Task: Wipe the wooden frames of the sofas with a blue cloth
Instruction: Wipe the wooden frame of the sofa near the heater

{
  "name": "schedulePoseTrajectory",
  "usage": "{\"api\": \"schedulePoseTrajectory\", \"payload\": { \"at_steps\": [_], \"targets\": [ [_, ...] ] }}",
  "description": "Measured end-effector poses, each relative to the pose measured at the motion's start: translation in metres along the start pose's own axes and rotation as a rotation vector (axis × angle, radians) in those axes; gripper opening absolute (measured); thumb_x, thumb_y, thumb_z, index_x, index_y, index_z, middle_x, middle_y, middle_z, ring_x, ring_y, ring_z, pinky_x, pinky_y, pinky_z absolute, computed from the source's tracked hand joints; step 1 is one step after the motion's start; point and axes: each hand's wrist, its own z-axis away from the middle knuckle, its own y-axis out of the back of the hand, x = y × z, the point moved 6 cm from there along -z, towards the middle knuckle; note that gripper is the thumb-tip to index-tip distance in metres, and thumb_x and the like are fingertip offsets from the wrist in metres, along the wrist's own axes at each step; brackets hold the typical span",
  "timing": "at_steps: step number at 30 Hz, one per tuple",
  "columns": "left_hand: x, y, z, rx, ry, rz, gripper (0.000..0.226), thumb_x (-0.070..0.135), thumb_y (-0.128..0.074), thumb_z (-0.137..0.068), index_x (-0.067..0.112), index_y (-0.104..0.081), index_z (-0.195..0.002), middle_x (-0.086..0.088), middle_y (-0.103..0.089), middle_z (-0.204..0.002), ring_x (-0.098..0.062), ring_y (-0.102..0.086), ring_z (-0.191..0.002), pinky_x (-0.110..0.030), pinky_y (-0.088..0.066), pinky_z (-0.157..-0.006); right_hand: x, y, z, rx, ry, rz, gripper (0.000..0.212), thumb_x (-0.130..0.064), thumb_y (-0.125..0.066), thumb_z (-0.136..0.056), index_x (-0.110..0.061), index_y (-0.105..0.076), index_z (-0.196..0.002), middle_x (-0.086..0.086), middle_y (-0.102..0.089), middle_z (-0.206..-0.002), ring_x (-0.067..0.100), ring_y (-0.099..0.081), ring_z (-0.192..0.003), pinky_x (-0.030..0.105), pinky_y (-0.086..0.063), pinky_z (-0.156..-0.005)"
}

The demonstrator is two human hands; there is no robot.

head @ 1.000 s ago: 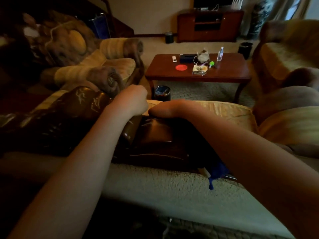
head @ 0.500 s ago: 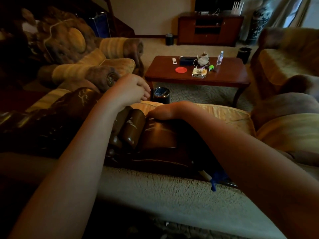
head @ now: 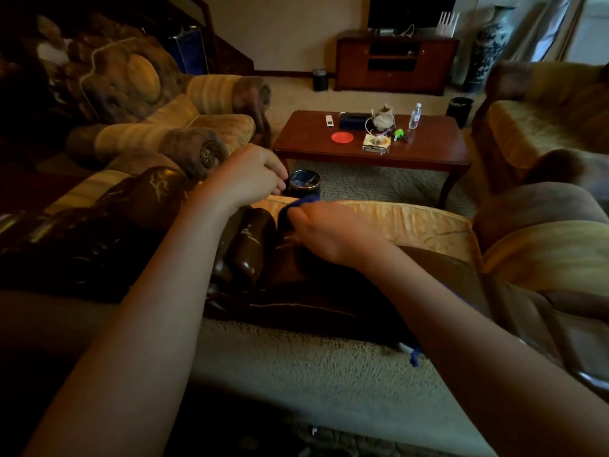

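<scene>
The sofa's dark glossy carved wooden frame (head: 245, 249) runs across the middle, along the top of the backrest. My right hand (head: 333, 234) grips a bunched blue cloth (head: 298, 206) and holds it at the frame's far edge, where the wood meets the yellow seat cushion (head: 405, 222). Most of the cloth is hidden under my fingers. My left hand (head: 252, 174) hovers just above and left of the cloth, fingers loosely curled, with nothing seen in it.
A small dark bin (head: 304, 184) stands on the carpet beyond the sofa. Behind it is a wooden coffee table (head: 428, 153) with a red disc, bottle and clutter. Armchairs stand left (head: 171, 133) and right (head: 527, 127). A blue scrap (head: 413, 357) lies under my right forearm.
My right hand has lifted and turned, so the blue cloth now shows at its fingertips. My left hand moved right and forward, off the carved wood, loosening from a fist.
</scene>
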Motion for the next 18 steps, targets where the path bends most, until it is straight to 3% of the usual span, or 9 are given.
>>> {"api": "schedulePoseTrajectory", "payload": {
  "at_steps": [5, 6, 8, 10, 12, 13, 15, 18],
  "targets": [
    [0.002, 0.001, 0.001, 0.001, 0.013, 0.034, 0.031, -0.006, -0.036, -0.091, 0.008, -0.063, -0.099, -0.001, -0.065, -0.084, -0.014, -0.065, -0.088, -0.029, -0.053, -0.087, 0.006, -0.014, -0.034, -0.423, -0.106, -0.359, 0.042, -0.023, -0.021, -0.105, -0.006, -0.036, -0.141, 0.013, -0.038, -0.146, 0.023, -0.036, -0.133, 0.022, -0.028, -0.093],
    [0.002, 0.002, 0.002, 0.005, 0.011, 0.044, 0.031, -0.006, -0.037, -0.091, 0.009, -0.063, -0.098, -0.002, -0.066, -0.086, -0.014, -0.066, -0.088, -0.026, -0.054, -0.084, 0.018, -0.021, -0.035, -0.475, -0.152, -0.424, 0.043, -0.027, -0.022, -0.105, -0.009, -0.037, -0.141, 0.012, -0.041, -0.143, 0.022, -0.038, -0.131, 0.024, -0.029, -0.097],
    [0.002, 0.002, 0.004, 0.018, 0.006, 0.06, 0.03, -0.005, -0.038, -0.092, 0.008, -0.064, -0.098, -0.006, -0.067, -0.091, -0.014, -0.066, -0.087, -0.021, -0.054, -0.077, 0.047, -0.034, -0.03, -0.527, -0.249, -0.529, 0.036, -0.034, -0.031, -0.102, -0.015, -0.049, -0.126, 0.01, -0.054, -0.123, 0.022, -0.052, -0.114, 0.031, -0.037, -0.093],
    [0.001, 0.001, 0.004, 0.021, -0.004, 0.052, 0.031, -0.005, -0.038, -0.092, 0.009, -0.065, -0.096, -0.004, -0.067, -0.092, -0.013, -0.066, -0.089, -0.023, -0.055, -0.08, 0.08, -0.049, -0.027, -0.489, -0.32, -0.495, 0.036, -0.044, -0.039, -0.093, -0.018, -0.059, -0.107, 0.007, -0.062, -0.115, 0.024, -0.059, -0.105, 0.037, -0.043, -0.094],
    [0.0, 0.001, 0.004, 0.035, -0.019, 0.023, 0.034, -0.004, -0.039, -0.089, 0.02, -0.063, -0.083, 0.0, -0.068, -0.088, -0.011, -0.066, -0.088, -0.032, -0.054, -0.088, 0.093, -0.046, -0.008, -0.427, -0.391, -0.461, 0.045, -0.046, -0.033, -0.095, -0.017, -0.059, -0.117, 0.008, -0.058, -0.127, 0.024, -0.055, -0.113, 0.037, -0.039, -0.102],
    [-0.001, 0.001, 0.003, 0.032, -0.018, 0.01, 0.036, -0.004, -0.04, -0.089, 0.023, -0.062, -0.079, 0.0, -0.068, -0.086, -0.011, -0.066, -0.088, -0.034, -0.053, -0.091, 0.093, -0.04, 0.002, -0.358, -0.376, -0.412, 0.045, -0.038, -0.028, -0.1, -0.012, -0.056, -0.123, 0.009, -0.054, -0.13, 0.024, -0.051, -0.117, 0.031, -0.036, -0.101],
    [-0.001, 0.0, 0.003, 0.01, -0.023, -0.015, 0.036, -0.004, -0.041, -0.088, 0.025, -0.06, -0.077, 0.0, -0.067, -0.087, -0.012, -0.066, -0.089, -0.036, -0.052, -0.092, 0.081, -0.019, 0.032, -0.224, -0.302, -0.343, 0.042, -0.029, -0.024, -0.104, -0.006, -0.055, -0.118, 0.015, -0.056, -0.125, 0.027, -0.052, -0.111, 0.031, -0.037, -0.089],
    [0.001, -0.003, 0.004, -0.028, -0.046, -0.059, 0.034, -0.004, -0.043, -0.088, 0.024, -0.06, -0.079, -0.001, -0.066, -0.088, -0.015, -0.065, -0.092, -0.039, -0.051, -0.094, 0.056, 0.0, 0.059, -0.062, -0.255, -0.401, 0.039, -0.034, -0.026, -0.102, -0.013, -0.058, -0.102, 0.013, -0.062, -0.108, 0.025, -0.056, -0.097, 0.032, -0.039, -0.081]
  ]
}}
